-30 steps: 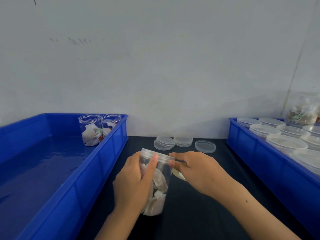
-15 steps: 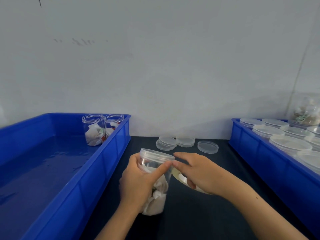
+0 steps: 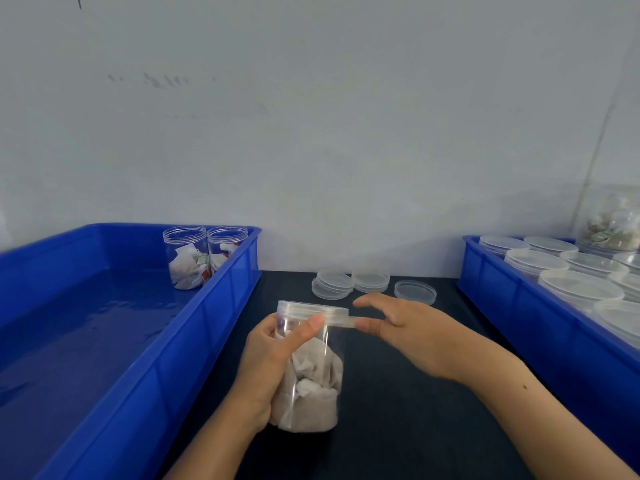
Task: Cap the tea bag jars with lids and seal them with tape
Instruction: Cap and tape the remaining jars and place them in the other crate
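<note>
A clear plastic tea bag jar (image 3: 308, 368) stands capped on the dark worktop (image 3: 398, 427), the left hand (image 3: 273, 362) gripping it, thumb pressing clear tape (image 3: 341, 321) at the lid seam; the right hand (image 3: 412, 327), off the lid half a second ago, now pinches the drawn-out strip, so sealing has begun

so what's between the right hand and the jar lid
A short strip of clear tape spans the gap in the head view, from the lid rim to the right hand, which pinches its free end.
</note>
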`<state>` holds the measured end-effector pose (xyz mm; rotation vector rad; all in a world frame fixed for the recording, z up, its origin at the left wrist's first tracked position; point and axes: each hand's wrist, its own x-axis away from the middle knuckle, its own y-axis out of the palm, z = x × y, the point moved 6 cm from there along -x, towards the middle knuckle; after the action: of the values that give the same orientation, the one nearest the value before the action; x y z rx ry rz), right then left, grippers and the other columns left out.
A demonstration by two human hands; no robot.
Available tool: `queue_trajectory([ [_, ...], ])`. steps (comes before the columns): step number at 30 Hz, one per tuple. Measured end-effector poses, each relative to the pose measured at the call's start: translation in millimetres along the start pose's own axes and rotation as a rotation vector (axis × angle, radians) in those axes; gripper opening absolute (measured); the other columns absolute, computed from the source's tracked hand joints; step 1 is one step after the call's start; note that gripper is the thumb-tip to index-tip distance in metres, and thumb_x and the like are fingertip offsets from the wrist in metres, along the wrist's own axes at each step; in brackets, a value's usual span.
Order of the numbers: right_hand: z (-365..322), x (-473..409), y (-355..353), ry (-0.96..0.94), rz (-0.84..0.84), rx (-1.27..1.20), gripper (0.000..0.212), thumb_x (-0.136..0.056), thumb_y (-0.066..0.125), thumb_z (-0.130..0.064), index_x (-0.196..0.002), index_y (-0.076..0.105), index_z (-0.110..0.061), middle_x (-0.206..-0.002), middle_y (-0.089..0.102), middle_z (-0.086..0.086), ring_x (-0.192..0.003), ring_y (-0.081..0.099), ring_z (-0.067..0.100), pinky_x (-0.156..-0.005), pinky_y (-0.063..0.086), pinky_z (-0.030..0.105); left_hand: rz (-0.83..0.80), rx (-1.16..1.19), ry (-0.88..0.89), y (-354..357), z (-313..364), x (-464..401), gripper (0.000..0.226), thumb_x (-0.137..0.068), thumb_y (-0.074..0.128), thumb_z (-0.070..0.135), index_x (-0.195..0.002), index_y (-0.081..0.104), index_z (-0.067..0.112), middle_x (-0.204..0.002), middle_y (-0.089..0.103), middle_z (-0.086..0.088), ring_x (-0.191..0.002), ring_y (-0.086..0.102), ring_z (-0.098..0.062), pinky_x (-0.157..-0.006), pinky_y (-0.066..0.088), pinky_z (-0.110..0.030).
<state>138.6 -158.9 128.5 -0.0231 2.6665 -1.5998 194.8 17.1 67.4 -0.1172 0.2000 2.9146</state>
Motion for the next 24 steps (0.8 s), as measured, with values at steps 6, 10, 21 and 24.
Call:
queue_trajectory([
  [6,4,-7,10,-0.044,-0.012,-0.017,0.041,-0.094,0.033,-0.063,-0.134,0.038,-0.054,-0.135,0.054,-0.013,-0.12,0.051,0.015,-0.099,0.042,0.035,-0.056,0.051,-0.031,2,-2,0,0.064,-0.048,0.079,0.048,-0.099,0.069,0.011,-0.086,0.075,-0.012,-0.078,0.073,-0.025,-0.064,0.058,-0.033],
  [10,3,-9,13,-0.066,0.012,-0.026,0.041,-0.094,0.033,-0.063,-0.135,0.034,-0.059,-0.139,0.052,-0.016,-0.122,0.05,0.014,-0.1,0.04,0.033,-0.056,0.057,-0.03,2,-3,0,0.071,-0.049,0.08,0.048,-0.107,0.065,0.01,-0.092,0.074,-0.012,-0.083,0.072,-0.026,-0.07,0.057,-0.037],
  [21,0,-11,17,-0.055,0.047,-0.052,0.042,-0.097,0.037,-0.056,-0.139,0.034,-0.056,-0.131,0.056,-0.021,-0.121,0.052,0.01,-0.102,0.04,0.032,-0.048,-0.069,0.084,-1,-2,0,0.065,-0.061,0.073,0.065,-0.103,0.056,0.018,-0.095,0.069,-0.004,-0.08,0.07,-0.016,-0.065,0.052,-0.026],
  [24,2,-12,14,-0.028,0.085,-0.052,0.041,-0.097,0.042,-0.052,-0.138,0.044,-0.048,-0.068,0.049,-0.029,-0.071,0.046,-0.004,-0.079,0.042,0.021,0.088,-0.371,0.258,-1,8,4,0.048,-0.076,0.047,0.077,-0.08,0.053,0.029,-0.09,0.058,0.001,-0.075,0.058,-0.01,-0.068,0.042,-0.025],
])
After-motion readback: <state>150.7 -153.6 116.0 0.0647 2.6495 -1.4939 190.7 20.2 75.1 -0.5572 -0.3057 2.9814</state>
